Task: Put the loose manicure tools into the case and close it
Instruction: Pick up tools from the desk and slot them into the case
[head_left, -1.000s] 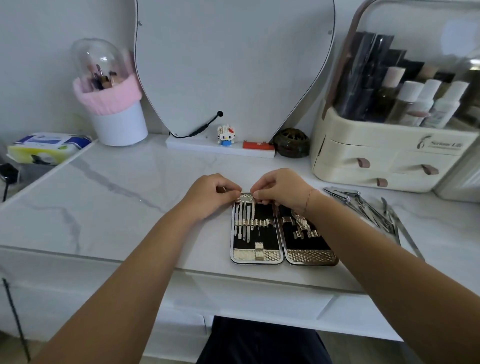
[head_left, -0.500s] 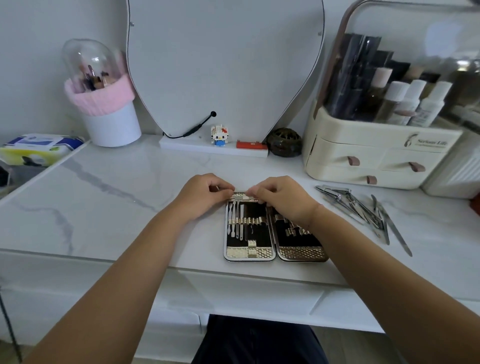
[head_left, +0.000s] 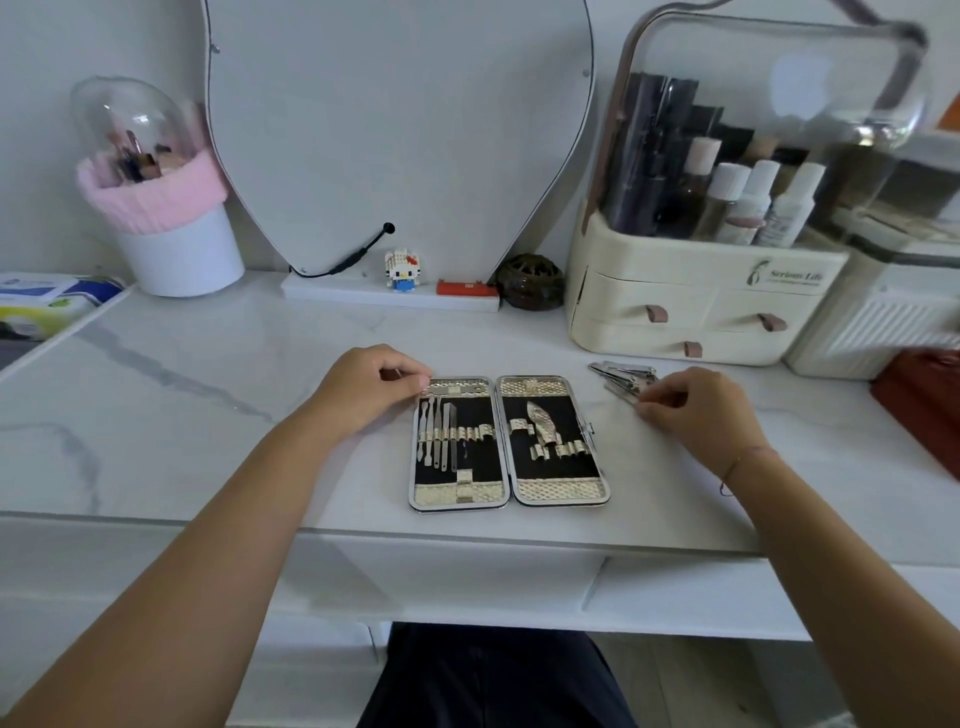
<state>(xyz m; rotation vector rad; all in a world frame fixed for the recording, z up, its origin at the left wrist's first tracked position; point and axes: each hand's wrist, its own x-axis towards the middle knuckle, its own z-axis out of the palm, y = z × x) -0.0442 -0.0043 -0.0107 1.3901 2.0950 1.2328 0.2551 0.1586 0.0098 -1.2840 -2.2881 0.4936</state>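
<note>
Case (head_left: 509, 441) lying open, frame centre; five slim tools sitting in left half's loops, right half's loops empty. Left hand (head_left: 371, 387) curled, steadying top-left corner. Right hand (head_left: 691, 408) pinching at loose tools (head_left: 623, 376) centre-right (grip unclear). Closing remaining.

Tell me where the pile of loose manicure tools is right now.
In the head view, the loose tools lie on the marble counter, right of the open case, below the cream organizer, at the right hand's fingertips.

Right hand (head_left: 696, 405) touches loose tools (head_left: 621, 378) beside the open case (head_left: 509, 441).
</note>
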